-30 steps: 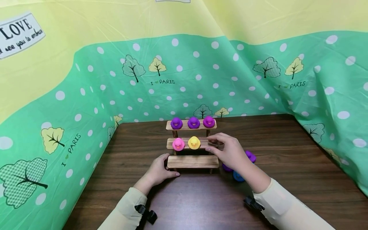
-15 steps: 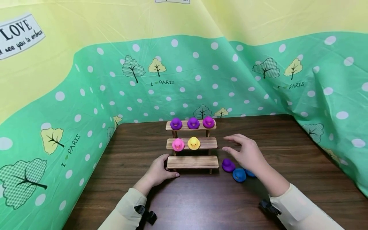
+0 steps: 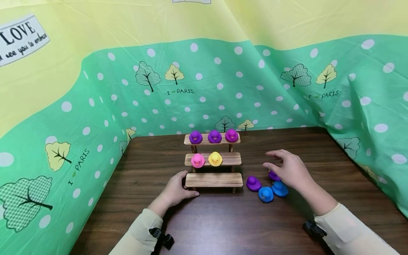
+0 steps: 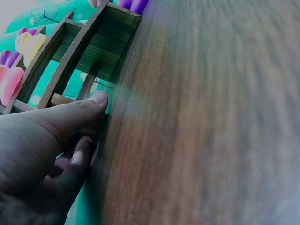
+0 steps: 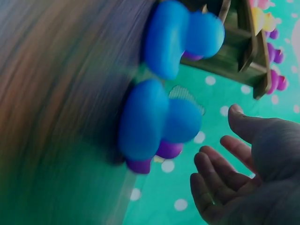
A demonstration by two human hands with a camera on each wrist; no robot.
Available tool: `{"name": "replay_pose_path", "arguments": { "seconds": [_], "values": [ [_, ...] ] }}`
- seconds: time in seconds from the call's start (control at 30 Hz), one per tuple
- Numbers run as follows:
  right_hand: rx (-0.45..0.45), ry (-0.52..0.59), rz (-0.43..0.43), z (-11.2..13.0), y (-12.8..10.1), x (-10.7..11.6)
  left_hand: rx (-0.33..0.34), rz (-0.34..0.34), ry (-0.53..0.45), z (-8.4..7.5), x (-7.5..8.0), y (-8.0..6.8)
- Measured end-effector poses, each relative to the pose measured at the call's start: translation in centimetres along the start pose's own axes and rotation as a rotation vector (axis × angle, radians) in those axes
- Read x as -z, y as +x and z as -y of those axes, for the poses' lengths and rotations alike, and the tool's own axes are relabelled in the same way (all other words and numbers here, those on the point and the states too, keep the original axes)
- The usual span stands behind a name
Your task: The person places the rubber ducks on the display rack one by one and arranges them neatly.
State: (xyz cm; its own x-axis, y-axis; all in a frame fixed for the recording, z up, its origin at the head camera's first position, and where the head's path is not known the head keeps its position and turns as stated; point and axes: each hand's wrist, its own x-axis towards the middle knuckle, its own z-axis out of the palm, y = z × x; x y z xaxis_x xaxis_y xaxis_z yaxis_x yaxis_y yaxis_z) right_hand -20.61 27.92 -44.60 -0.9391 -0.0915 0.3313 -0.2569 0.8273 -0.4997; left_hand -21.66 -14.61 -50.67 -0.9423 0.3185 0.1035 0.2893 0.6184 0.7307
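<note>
rubber ducks [image 3: 215, 159] sit in rows on the upper two tiers of the wooden stand [image 3: 214, 180], whose left end the left hand [image 3: 175, 189] pinches — likely to steady it — while the right hand [image 3: 294, 171], fingers parted around nothing, hovers by the loose ducks [image 3: 266, 194].

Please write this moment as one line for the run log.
left grip: holds rack | right grip: holds nothing, near loose ducks | top ducks: three | middle ducks: two | loose ducks: four visible
</note>
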Motion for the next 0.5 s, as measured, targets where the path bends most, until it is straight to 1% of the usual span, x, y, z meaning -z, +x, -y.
{"name": "replay_pose_path", "arguments": {
  "seconds": [0.27,0.5],
  "values": [
    [-0.08,-0.068,0.124,-2.2,0.1,0.7,0.002,0.005,-0.017,0.1,-0.1,0.0],
    [-0.132,-0.079,0.213,-3.5,-0.3,0.7,0.007,0.006,-0.021,0.4,-0.1,0.1]
  ]
}}
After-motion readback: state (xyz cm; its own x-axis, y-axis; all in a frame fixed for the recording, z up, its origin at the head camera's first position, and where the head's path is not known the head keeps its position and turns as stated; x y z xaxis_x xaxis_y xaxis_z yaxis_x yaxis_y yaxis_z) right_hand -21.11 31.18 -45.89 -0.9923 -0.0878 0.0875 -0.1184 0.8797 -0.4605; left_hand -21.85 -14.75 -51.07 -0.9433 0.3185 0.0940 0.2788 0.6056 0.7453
